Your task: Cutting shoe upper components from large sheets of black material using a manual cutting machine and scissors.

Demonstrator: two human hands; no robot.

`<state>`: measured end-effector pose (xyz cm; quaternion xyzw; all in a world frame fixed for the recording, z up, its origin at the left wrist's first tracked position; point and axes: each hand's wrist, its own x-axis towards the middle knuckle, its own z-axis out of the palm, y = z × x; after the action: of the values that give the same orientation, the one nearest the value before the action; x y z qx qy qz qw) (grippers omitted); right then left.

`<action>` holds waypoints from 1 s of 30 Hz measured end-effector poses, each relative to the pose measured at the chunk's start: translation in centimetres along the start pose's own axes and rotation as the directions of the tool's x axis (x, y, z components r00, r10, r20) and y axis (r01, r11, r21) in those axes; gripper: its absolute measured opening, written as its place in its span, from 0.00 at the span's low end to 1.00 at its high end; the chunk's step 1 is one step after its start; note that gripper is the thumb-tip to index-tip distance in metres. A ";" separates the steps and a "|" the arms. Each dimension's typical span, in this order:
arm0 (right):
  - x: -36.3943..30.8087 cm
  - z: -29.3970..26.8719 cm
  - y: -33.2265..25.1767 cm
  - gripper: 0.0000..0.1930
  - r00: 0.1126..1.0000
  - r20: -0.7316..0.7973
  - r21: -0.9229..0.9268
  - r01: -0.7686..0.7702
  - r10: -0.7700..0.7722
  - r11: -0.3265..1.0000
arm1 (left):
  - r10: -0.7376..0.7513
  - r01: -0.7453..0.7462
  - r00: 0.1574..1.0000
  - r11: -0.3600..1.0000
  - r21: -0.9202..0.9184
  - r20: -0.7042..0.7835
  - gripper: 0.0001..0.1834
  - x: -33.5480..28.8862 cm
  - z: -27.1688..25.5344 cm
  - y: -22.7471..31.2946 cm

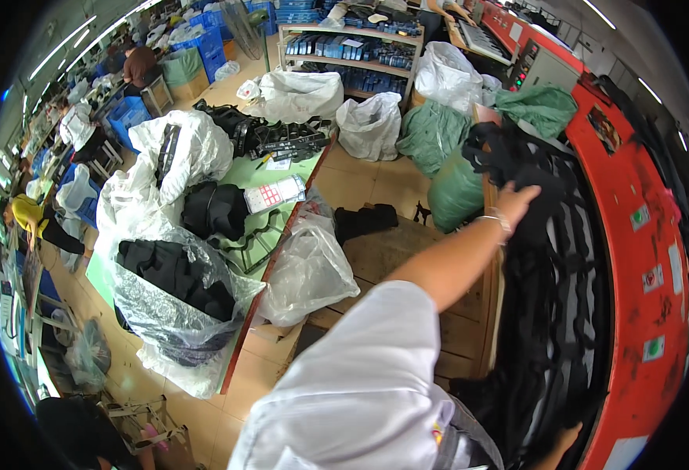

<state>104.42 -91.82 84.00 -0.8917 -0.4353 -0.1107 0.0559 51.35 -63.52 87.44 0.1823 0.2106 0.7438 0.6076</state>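
Observation:
My left hand (520, 202), a bracelet at its wrist, reaches to the far end of a long bed beside a red machine. It grips a bunch of black fabric straps (509, 160); some of its fingers are hidden by them. More black straps (548, 290) lie in long rows over the light grey bed below. My right hand (568, 440) is low at the near end of the bed, next to the dark straps. It is blurred and partly hidden, so its fingers do not show clearly.
The red machine side (634, 258) runs along the right. A wooden edge (491, 313) borders the bed. Left stands a green table (278, 223) with plastic bags of black fabric. Green sacks (454, 192) and white sacks (369, 125) stand ahead, before a shelf (352, 43). Other people sit far left.

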 end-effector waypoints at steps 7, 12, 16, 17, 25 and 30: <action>6.6 -10.1 -17.9 0.24 0.912 -0.180 0.467 0.408 -0.368 0.784 | -0.333 0.345 0.916 0.938 0.016 -0.222 0.20 3.2 -24.7 18.6; -1.9 -15.1 -47.3 0.23 0.462 -0.019 0.292 0.851 -0.887 0.437 | 0.153 0.008 0.988 0.069 0.998 -0.019 0.33 6.5 -26.1 25.5; -10.5 -12.3 -64.4 0.20 -0.375 0.243 0.463 0.855 -0.895 -0.233 | -0.061 -0.219 0.976 -0.296 0.930 0.210 0.33 7.9 -26.6 29.1; -12.8 -11.4 -67.0 0.18 -0.488 0.219 0.493 0.803 -0.845 -0.336 | -0.070 -0.226 0.974 -0.290 0.930 0.215 0.33 8.2 -26.3 29.0; -15.0 -7.9 -82.1 0.20 -0.645 0.188 0.542 0.697 -0.741 -0.469 | -0.517 -0.254 0.838 -0.081 0.964 0.177 0.22 8.5 -26.7 28.5; -10.9 -6.6 -88.3 0.24 -0.724 0.254 0.613 0.633 -0.641 -0.473 | -0.571 -0.040 0.818 0.054 0.998 0.064 0.25 13.6 -29.6 27.6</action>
<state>27.27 -47.14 87.98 0.0035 -0.9471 0.2297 -0.2240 10.25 -57.66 77.42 0.6582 0.5304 0.2133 0.4899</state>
